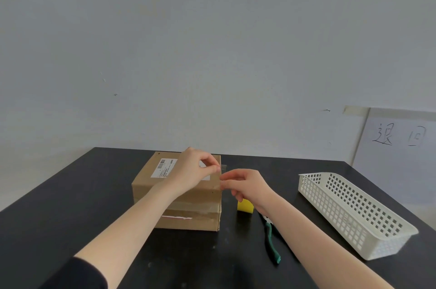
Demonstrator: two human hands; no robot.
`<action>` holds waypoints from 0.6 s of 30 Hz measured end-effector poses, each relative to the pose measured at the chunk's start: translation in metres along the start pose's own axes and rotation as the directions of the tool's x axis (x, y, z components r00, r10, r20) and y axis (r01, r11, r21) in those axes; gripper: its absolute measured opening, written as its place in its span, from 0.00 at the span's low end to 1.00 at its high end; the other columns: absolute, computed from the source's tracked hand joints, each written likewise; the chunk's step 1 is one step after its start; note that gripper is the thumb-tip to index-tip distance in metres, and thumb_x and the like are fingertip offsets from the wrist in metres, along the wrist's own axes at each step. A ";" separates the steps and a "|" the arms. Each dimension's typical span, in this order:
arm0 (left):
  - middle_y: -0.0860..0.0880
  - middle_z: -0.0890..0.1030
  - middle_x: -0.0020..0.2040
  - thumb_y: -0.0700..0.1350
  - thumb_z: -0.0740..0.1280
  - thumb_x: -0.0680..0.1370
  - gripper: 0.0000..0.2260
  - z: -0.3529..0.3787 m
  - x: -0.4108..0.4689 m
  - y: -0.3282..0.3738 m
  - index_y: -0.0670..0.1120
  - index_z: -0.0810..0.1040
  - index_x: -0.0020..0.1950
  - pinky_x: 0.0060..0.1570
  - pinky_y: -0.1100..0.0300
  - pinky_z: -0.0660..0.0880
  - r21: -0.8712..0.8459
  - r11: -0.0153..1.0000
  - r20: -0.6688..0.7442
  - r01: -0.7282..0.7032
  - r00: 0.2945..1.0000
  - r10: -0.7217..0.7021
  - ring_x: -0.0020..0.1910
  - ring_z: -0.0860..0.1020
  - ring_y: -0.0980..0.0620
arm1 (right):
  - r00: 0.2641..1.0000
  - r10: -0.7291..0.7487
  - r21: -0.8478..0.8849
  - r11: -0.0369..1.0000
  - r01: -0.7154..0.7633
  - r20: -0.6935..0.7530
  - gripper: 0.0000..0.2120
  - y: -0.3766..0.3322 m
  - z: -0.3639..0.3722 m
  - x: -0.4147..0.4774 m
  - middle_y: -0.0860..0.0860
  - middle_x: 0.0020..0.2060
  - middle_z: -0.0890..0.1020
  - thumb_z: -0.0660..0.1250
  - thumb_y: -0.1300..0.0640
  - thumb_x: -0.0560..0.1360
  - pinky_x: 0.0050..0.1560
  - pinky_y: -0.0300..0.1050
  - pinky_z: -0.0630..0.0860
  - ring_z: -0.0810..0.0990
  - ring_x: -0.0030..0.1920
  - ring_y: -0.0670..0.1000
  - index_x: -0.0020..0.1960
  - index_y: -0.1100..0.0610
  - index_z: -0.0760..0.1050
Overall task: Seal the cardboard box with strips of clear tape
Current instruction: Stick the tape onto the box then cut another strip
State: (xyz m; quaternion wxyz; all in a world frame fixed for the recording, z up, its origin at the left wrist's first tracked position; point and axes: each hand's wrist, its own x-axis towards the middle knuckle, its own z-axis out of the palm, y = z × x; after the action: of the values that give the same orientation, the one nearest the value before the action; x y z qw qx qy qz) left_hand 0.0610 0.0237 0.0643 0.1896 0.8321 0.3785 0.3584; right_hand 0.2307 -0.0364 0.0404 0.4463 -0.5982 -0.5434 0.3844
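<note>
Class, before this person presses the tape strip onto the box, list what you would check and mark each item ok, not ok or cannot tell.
1. Clear tape strip held at both ends: ok; the left hand pinches the top, the right hand the bottom.
2. Strip at the right top edge of the cardboard box: ok.
3. Strip free of wrinkles: cannot tell.
4. Box top closed: ok.
5. Scissors and yellow tape roll lie apart from the box: ok.

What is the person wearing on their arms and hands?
Both hands are bare: the left hand and right hand show no gloves, rings or watch. A black sleeve covers the upper part of the left arm. The right arm shows no sleeve in view.
</note>
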 end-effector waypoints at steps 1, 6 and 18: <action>0.62 0.79 0.40 0.48 0.70 0.76 0.03 0.000 0.000 0.000 0.51 0.84 0.43 0.39 0.74 0.64 -0.001 1.000 -0.004 -0.006 1.000 0.006 0.46 0.71 0.72 | 1.000 -0.005 -0.003 1.000 0.005 -0.002 0.09 0.000 0.000 0.000 0.45 0.27 0.80 0.74 0.59 0.71 0.29 0.38 0.71 0.70 0.26 0.44 0.51 0.56 0.83; 0.59 0.81 0.41 0.48 0.70 0.76 0.04 0.000 -0.003 0.000 0.50 0.84 0.45 0.40 0.77 0.66 -0.015 0.999 -0.018 -0.038 0.999 0.038 0.46 0.71 0.74 | 1.000 -0.020 -0.021 1.000 0.021 0.015 0.08 0.002 0.003 -0.001 0.49 0.33 0.81 0.74 0.61 0.71 0.30 0.38 0.71 0.69 0.25 0.45 0.50 0.55 0.83; 0.60 0.81 0.40 0.50 0.71 0.75 0.02 -0.002 -0.007 0.007 0.55 0.82 0.42 0.41 0.71 0.68 -0.071 0.997 0.005 -0.004 1.000 0.005 0.44 0.76 0.66 | 0.995 -0.086 -0.075 0.994 0.083 -0.048 0.03 0.003 0.007 -0.002 0.47 0.42 0.82 0.73 0.57 0.71 0.41 0.39 0.78 0.79 0.42 0.46 0.46 0.53 0.82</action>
State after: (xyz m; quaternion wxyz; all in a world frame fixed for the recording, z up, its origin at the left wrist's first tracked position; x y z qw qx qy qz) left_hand 0.0597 0.0136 0.0663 0.2189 0.8266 0.3632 0.3700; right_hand 0.2242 -0.0378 0.0354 0.4535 -0.6002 -0.5704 0.3296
